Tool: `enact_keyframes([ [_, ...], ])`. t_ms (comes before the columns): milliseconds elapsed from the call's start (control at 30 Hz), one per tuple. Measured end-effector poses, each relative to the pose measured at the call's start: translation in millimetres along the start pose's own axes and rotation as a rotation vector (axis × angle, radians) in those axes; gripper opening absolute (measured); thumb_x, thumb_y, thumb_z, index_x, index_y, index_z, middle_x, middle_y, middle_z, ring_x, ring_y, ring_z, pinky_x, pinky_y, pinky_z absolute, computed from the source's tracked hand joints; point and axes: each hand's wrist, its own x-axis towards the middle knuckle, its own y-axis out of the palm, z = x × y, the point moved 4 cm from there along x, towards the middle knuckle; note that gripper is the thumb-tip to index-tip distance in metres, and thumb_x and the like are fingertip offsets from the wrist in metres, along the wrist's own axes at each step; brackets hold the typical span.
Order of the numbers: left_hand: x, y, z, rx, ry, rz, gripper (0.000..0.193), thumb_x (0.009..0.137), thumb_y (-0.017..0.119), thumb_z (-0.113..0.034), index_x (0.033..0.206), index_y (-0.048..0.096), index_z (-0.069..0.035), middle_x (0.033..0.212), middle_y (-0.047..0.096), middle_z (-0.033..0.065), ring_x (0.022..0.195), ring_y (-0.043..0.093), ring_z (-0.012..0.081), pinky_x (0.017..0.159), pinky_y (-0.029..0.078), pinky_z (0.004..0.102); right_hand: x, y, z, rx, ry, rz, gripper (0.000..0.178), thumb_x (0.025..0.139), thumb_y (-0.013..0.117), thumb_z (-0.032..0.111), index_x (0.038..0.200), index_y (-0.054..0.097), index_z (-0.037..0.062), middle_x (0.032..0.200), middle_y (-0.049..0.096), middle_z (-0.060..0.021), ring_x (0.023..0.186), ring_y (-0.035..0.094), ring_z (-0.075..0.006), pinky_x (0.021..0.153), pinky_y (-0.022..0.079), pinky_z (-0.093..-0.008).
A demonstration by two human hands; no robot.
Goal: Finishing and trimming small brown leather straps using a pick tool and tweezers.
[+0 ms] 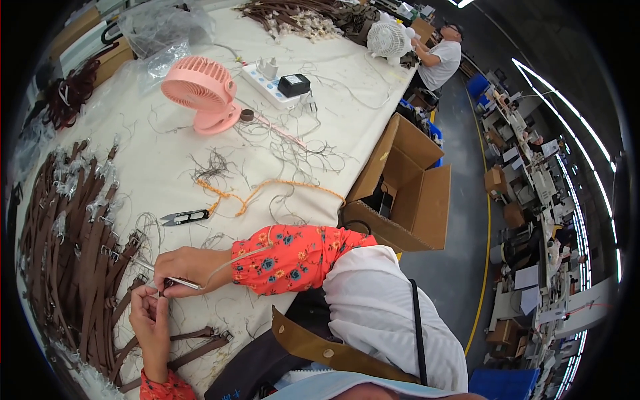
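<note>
Right hand point(188, 267) gripped a slim silver tool point(189, 285); left hand point(152, 324) pinched a small dark piece point(162, 292) just below, beside brown straps point(75, 257) on the desk point(141, 190). Close fingertip work seemed underway, next needing a steady pinch.

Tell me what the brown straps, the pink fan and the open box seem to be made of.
Brown straps: leather or imitation leather, fairly matt; their flat, smooth faces suggest it, but the view can't settle which.
Pink fan: probably moulded plastic, smooth, judging by its even colour and thin grille ribs.
Open box: apparently cardboard, plain matt brown, with stiff folded flaps.
</note>
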Motion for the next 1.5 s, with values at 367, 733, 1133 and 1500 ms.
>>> enact_keyframes([
  [367,6,-12,21,-0.237,-0.295,0.177,0.011,0.093,0.065,-0.01,0.093,0.066,0.001,0.062,0.05,-0.0098,0.052,0.033,-0.0025,0.047,0.022,0.0183,-5,7,1,-0.043,-0.059,0.095,0.018,0.087,0.068,0.01,0.101,0.057,0.0076,0.096,0.058,-0.012,0.081,0.062,-0.0338,0.068,0.05,-0.041],
  [733,0,-5,19,-0.079,-0.161,0.055,0.016,0.096,0.061,-0.014,0.096,0.066,0.002,0.064,0.054,-0.0058,0.052,0.042,0.0002,0.046,0.032,0.0189,-4,9,-4,-0.073,-0.041,0.116,0.015,0.088,0.066,0.009,0.1,0.057,0.0081,0.096,0.056,-0.0114,0.079,0.062,-0.0331,0.066,0.05,-0.0408],
  [1133,4,-8,18,-0.293,-0.352,0.282,0.01,0.09,0.058,-0.005,0.095,0.065,0.001,0.067,0.058,-0.0056,0.053,0.046,0.0001,0.048,0.038,0.0181,-3,11,2,-0.019,-0.053,0.131,0.016,0.088,0.067,0.011,0.101,0.057,0.0083,0.094,0.056,-0.0114,0.081,0.062,-0.0325,0.068,0.05,-0.0405],
  [1500,5,-8,19,-0.237,-0.332,0.325,0.014,0.087,0.065,-0.007,0.098,0.067,0.001,0.065,0.059,-0.0036,0.054,0.051,0.0013,0.05,0.04,0.0184,0,7,4,-0.053,-0.079,0.178,0.017,0.087,0.068,0.008,0.101,0.057,0.008,0.093,0.056,-0.0117,0.079,0.062,-0.0328,0.066,0.05,-0.0398],
])
